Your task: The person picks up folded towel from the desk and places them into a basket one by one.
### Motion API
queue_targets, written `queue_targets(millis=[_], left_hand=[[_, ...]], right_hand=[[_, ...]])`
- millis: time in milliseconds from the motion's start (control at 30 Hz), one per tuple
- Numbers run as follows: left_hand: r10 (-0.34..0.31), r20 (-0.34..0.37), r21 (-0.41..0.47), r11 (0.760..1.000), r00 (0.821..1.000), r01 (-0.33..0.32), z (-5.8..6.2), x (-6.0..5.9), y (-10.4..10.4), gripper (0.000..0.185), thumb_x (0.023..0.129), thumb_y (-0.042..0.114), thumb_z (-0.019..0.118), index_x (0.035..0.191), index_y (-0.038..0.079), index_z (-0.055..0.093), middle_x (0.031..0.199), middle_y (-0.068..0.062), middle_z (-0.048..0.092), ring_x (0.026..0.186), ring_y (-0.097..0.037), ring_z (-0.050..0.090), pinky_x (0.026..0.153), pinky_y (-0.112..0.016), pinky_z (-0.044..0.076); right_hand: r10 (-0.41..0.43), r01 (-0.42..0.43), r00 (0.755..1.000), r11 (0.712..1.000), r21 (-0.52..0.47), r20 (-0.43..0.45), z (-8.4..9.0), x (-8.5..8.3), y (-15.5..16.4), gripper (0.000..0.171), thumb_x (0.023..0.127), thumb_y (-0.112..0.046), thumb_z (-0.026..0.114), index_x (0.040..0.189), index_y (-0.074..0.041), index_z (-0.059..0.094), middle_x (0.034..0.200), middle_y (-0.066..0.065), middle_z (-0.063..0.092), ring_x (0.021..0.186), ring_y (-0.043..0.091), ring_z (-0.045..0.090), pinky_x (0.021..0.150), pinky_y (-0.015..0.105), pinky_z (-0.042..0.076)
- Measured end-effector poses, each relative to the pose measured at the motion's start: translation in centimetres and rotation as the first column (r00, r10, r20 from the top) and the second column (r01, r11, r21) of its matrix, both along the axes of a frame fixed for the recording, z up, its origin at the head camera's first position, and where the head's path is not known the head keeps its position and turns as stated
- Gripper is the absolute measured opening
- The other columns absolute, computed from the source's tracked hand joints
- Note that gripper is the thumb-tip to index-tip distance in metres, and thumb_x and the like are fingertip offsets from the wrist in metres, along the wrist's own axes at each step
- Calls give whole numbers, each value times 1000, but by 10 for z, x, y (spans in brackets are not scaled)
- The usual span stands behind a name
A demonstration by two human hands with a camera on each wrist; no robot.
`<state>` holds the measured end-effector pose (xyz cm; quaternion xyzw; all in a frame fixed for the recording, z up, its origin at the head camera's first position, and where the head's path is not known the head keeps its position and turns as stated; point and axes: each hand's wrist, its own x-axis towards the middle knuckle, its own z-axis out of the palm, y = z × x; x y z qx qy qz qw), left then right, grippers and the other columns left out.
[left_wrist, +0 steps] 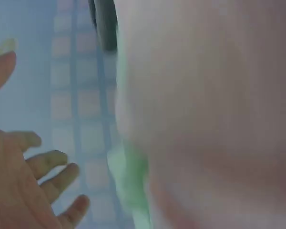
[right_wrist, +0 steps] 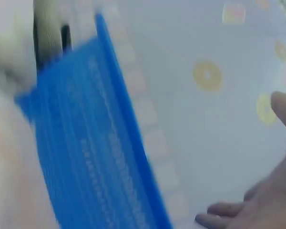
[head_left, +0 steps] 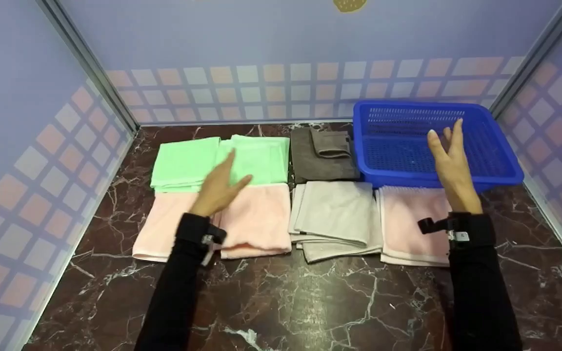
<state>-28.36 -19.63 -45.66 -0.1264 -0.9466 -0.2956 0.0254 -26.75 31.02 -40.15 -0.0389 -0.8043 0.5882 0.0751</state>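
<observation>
My left hand [head_left: 220, 187] hovers over the seam between the green folded towels [head_left: 186, 158] and the pink folded towels [head_left: 256, 214], thumb and fingers spread, holding nothing. In the left wrist view the left hand [left_wrist: 19, 181] shows loosely extended fingers. My right hand [head_left: 451, 165] is raised in front of the blue plastic basket [head_left: 498, 151], fingers apart and holding nothing. The right wrist view shows the right hand [right_wrist: 257, 200] beside the basket [right_wrist: 95, 133]. Below the right hand lies another pink towel [head_left: 412, 229].
Grey-beige towels [head_left: 334, 209] are stacked in the middle, with dark brown-grey towels [head_left: 310, 161] behind them, against the basket. Everything stands on a dark marbled tabletop [head_left: 310, 302]. Panels with pink and white squares [head_left: 247, 87] close off the back and both sides.
</observation>
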Motion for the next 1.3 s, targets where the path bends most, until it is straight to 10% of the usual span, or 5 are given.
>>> queue_targets(millis=[133, 300, 533, 800, 1300], left_hand=[[-99, 109, 145, 986, 989, 82, -1, 16, 55, 86, 101, 52, 60, 166, 13, 18, 161, -17, 41, 145, -37, 44, 121, -58, 35], [-307, 171, 207, 940, 936, 271, -11, 38, 106, 70, 102, 44, 63, 154, 3, 42, 129, -16, 64, 107, -26, 65, 95, -42, 56], [-163, 144, 104, 983, 976, 149, -21, 43, 129, 62, 92, 41, 75, 132, -3, 53, 116, -21, 54, 96, -31, 59, 87, -45, 52], [-89, 212, 41, 996, 973, 83, -26, 44, 134, 108, 84, 46, 82, 156, -13, 26, 142, -36, 54, 126, -49, 59, 108, -54, 50], [-151, 243, 36, 989, 958, 147, -31, 43, 145, 98, 87, 35, 80, 153, -15, 26, 126, -40, 63, 113, -51, 66, 99, -54, 56]], right_hand=[[2, 7, 994, 997, 76, -109, 2, 2, -28, 88, 102, -54, 56, 168, -28, 3, 171, 14, 23, 152, 34, 34, 125, 54, 30], [110, -43, 978, 939, 342, -179, -11, 6, -55, 63, 102, -51, 60, 146, -6, 53, 128, 22, 65, 111, 36, 64, 96, 50, 52], [233, -57, 936, 839, 541, -264, -28, 19, -83, 41, 99, -39, 70, 105, 1, 73, 95, 19, 70, 81, 32, 67, 73, 38, 55], [280, -310, 948, 701, 643, 153, -66, 32, -90, 75, 94, -49, 71, 136, 11, 56, 123, 34, 66, 116, 52, 62, 104, 64, 48], [426, -472, 879, 718, 511, 215, -86, 25, -87, 102, 94, -22, 75, 162, 9, 5, 157, 40, 31, 140, 54, 43, 121, 61, 32]])
